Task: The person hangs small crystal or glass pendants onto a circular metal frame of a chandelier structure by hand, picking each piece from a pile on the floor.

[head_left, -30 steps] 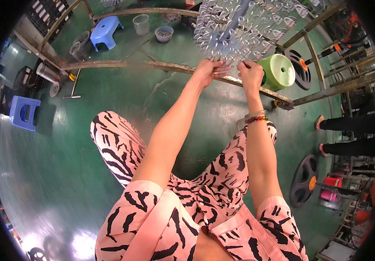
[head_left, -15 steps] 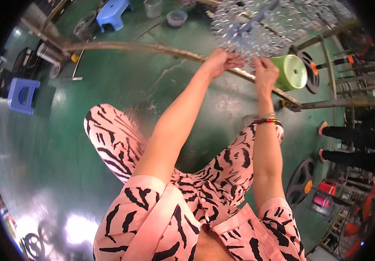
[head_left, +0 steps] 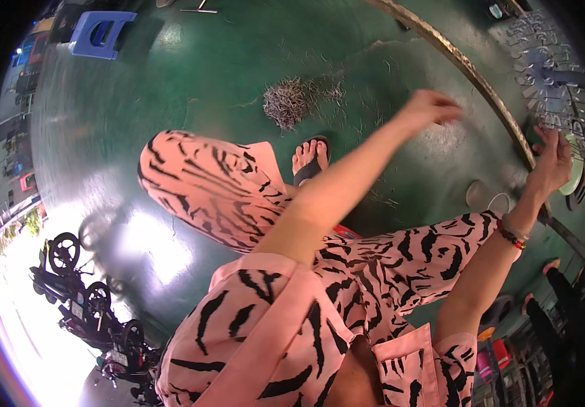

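My left hand (head_left: 433, 110) is over the floor to the left of the wooden bar, its fingers pointing right. They are smeared by motion, so whether they hold anything is unclear. At the far right, my right hand (head_left: 552, 163) is raised at the lower edge of a hanging cluster of small shiny bent metal pieces (head_left: 550, 81). Its fingers are drawn together against the lowest pieces, and what they pinch is too small to make out. Behind this hand a green stool (head_left: 573, 178) shows in part.
A long wooden bar (head_left: 469, 64) crosses between my hands. On the green floor lies a pile of thin metal bits (head_left: 289, 103), with others scattered around. A clear bucket (head_left: 480, 195) stands near my right knee. A blue stool (head_left: 102, 35) is far left; motorbikes (head_left: 96, 308) stand lower left.
The view has turned left, so the hanging metal pieces now lie at the right edge. My left hand has come away from them, while my right hand stays at their lower edge.
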### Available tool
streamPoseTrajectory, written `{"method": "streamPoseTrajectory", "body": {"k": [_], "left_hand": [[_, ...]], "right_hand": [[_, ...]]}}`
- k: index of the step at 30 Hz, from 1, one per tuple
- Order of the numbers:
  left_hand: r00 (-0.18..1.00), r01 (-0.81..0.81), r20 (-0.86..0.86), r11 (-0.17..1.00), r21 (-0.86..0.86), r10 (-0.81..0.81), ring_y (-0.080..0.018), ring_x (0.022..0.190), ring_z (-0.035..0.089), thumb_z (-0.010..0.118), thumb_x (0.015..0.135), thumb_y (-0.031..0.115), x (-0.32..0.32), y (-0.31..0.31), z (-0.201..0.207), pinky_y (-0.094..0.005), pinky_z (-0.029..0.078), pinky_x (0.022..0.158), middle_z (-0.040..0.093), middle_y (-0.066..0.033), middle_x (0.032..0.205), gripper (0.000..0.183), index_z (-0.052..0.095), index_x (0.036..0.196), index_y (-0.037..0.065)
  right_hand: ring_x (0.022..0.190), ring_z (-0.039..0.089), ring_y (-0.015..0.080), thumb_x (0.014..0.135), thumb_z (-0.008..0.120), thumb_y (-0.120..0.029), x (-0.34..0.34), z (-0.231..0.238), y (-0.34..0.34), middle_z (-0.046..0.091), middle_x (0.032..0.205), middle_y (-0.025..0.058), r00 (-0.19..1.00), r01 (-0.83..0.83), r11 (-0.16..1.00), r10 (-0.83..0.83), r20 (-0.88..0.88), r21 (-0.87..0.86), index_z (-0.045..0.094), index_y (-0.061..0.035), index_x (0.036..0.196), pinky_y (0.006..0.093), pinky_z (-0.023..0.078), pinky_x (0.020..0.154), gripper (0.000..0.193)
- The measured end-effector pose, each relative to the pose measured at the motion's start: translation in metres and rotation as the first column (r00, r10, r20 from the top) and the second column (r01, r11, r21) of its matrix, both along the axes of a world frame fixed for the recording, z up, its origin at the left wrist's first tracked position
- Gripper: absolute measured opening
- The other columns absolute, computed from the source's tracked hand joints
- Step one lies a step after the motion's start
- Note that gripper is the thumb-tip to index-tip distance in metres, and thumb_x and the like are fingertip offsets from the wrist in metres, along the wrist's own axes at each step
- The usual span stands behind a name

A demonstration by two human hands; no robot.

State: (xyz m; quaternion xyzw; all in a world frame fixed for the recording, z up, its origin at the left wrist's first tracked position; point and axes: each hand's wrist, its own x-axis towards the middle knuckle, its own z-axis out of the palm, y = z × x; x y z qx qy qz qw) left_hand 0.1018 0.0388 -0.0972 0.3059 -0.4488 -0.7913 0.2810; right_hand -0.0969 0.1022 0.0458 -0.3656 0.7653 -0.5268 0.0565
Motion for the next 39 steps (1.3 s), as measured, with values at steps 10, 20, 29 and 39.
{"method": "streamPoseTrajectory", "body": {"k": [10,20,29,39], "left_hand": [[0.543,0.353,0.774,0.748,-0.562,0.326,-0.0277,0.084,0.063,0.065,0.076,0.020,0.163,-0.083,-0.105,-0.0388,0.049,0.076,0.067,-0.0096,0.085,0.015,0.070,0.087,0.011],[0.597,0.590,0.776,0.545,-0.596,0.202,-0.0280,0.085,0.059,0.064,0.078,0.026,0.137,-0.079,-0.120,-0.0400,0.047,0.074,0.063,-0.0083,0.083,0.018,0.066,0.087,0.011],[0.653,0.719,0.757,0.331,-0.611,-0.021,-0.0251,0.086,0.057,0.064,0.079,0.021,0.117,-0.020,-0.126,-0.0383,0.049,0.072,0.060,-0.0046,0.081,0.012,0.065,0.086,0.011],[0.697,0.708,0.715,0.100,-0.699,0.060,-0.0209,0.085,0.054,0.065,0.076,0.018,0.106,0.035,-0.132,-0.0346,0.050,0.065,0.053,-0.0025,0.081,0.010,0.063,0.083,0.011]], "right_hand": [[0.077,0.066,0.0162,0.086,0.060,-0.015,-0.006,0.000,0.015,0.068,0.087,0.0114,0.996,0.072,0.997,-0.072,-0.046,-0.011,0.061,0.0073,0.096,0.0224,0.047,0.060,0.025],[0.069,0.061,0.0085,0.083,0.062,-0.019,-0.005,0.006,0.017,0.069,0.082,0.0105,0.987,0.098,0.994,-0.092,-0.135,0.040,0.066,0.0037,0.094,0.0205,0.046,0.067,0.025],[0.076,0.065,0.0122,0.083,0.065,-0.014,-0.012,0.003,0.017,0.069,0.084,0.0101,0.999,0.024,0.993,-0.029,-0.044,-0.115,0.065,0.0062,0.092,0.0192,0.047,0.065,0.022],[0.071,0.060,0.0077,0.084,0.064,-0.018,-0.003,0.016,0.017,0.069,0.085,0.0079,0.997,0.071,0.997,-0.071,-0.003,-0.021,0.068,0.0012,0.093,0.0178,0.046,0.065,0.021]]}}
